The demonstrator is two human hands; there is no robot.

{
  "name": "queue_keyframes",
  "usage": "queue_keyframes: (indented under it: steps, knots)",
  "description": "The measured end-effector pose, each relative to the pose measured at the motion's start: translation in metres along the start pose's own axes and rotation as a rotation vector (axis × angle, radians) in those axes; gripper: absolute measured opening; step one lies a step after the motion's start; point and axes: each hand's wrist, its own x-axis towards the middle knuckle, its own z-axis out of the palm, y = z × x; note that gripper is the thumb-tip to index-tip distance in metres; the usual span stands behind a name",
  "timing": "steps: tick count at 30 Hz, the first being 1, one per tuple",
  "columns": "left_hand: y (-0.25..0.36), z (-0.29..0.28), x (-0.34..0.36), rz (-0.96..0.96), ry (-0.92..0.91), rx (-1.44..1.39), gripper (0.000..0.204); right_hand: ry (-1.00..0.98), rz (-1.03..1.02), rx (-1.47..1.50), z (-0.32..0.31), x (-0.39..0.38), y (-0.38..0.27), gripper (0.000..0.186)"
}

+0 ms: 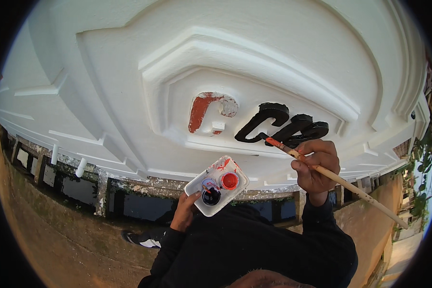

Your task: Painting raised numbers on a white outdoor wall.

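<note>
My right hand (318,165) grips a long wooden paintbrush (357,191), its fingers closed round the handle near the bristle end. The black brush tip meets the lower edge of a black raised letter (265,119) on the white wall. Beside that, to the right, stand more black raised lettering (305,130). Farther left a raised letter (200,113) is patchy red and white. My left hand (186,210) holds a white tray (232,194) by its left side, thumb over the rim. Inside are a pot of red paint (229,181) and a pot of black paint (211,196).
A moulded white frame (197,45) surrounds the lettering. Two short white pipes (81,167) jut out at the lower left. Below the wall runs a low railing with posts (102,194), above brown ground (57,235). Green leaves (422,165) hang at the far right.
</note>
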Motion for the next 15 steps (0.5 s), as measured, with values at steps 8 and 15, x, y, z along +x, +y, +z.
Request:
queue_keyframes:
  steps: [8,15]
  knots:
    - [0.011,-0.001,-0.001,0.006,0.013,0.041,0.051,0.224,0.208,-0.034,-0.001,-0.043,-0.004,0.026]
    - [0.018,0.004,-0.001,-0.06,0.016,0.07,0.052,0.265,0.24,0.157,0.023,-0.047,-0.013,0.026]
